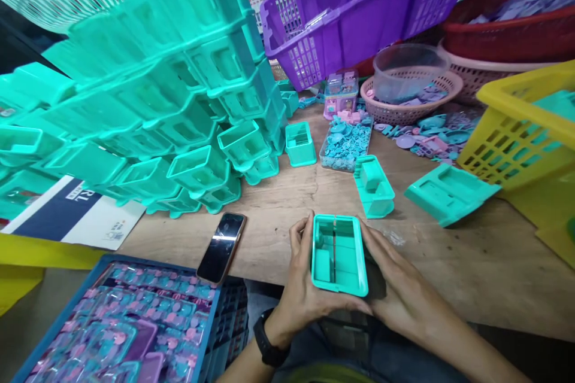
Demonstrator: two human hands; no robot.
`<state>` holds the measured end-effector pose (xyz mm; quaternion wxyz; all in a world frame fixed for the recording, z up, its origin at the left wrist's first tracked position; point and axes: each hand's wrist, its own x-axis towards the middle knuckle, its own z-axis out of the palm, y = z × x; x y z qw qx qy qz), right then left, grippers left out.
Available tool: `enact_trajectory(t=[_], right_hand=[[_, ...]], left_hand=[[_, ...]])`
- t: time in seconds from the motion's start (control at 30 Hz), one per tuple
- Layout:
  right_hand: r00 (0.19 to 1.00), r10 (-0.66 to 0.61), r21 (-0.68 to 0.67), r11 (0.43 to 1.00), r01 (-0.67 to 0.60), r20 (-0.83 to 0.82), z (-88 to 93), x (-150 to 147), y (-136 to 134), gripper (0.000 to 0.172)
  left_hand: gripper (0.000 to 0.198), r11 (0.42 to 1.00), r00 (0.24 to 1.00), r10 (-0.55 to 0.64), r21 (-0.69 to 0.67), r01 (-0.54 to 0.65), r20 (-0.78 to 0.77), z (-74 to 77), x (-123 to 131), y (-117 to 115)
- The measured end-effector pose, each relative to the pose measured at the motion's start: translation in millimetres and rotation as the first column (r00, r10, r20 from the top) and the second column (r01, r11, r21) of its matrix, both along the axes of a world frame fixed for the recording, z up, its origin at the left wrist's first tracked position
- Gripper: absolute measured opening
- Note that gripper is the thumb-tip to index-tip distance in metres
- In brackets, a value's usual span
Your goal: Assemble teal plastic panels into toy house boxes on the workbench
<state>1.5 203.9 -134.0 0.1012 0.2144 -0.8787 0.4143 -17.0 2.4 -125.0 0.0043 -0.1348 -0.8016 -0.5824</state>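
Turquoise box (352, 254) sits between the person's two hands above the near edge of the wooden table (283, 197), its open top facing up towards the head camera; whether its base touches the wood cannot be told. The left hand (308, 278), with a black band (268, 341) on its wrist, holds the box by the left wall, fingers curled along that side and thumb stretched across the near end. The right hand (395, 284) lies along the right wall, its fingers extended close against it, though their exact contact underneath is hidden. Inside, a thin dark line runs lengthwise, and a small raised block stands near the left side. Beyond the hands, a turquoise piece (381, 206) and a wider turquoise part (453, 188) lie on the table, the latter just beside a yellow basket (507, 93). Farther back, a clear container (336, 163) is full of small blue pieces (345, 142). A phone (222, 248) lies to the left, near a tall stack of turquoise boxes (179, 96).
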Motion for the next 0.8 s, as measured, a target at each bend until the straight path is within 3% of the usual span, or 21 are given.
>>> enact_trajectory(t=[0.13, 0.3, 0.5, 0.8], right_hand=[[1.0, 0.002, 0.015, 1.0, -0.003, 0.024, -0.8, 2, -1, 0.116], [1.0, -0.01, 0.008, 1.0, 0.01, 0.0, 1.2, 4, -4, 0.106], [0.999, -0.041, -0.002, 0.999, 0.041, 0.014, -1.5, 12, -9, 0.111], [0.995, -0.089, 0.008, 0.996, 0.089, 0.043, -2.0, 17, -12, 0.114]], left_hand=[[0.139, 0.999, 0.997, 0.05, -0.009, -0.05, -0.056, 3.9, 4, 2], [0.127, 0.996, 0.99, 0.088, 0.015, -0.087, -0.109, 5.8, 8, 7], [0.128, 0.989, 0.992, 0.122, 0.083, -0.124, 0.037, 9.2, 13, 13], [0.132, 0.989, 0.995, 0.059, 0.128, -0.069, 0.083, 11.4, 11, 5]])
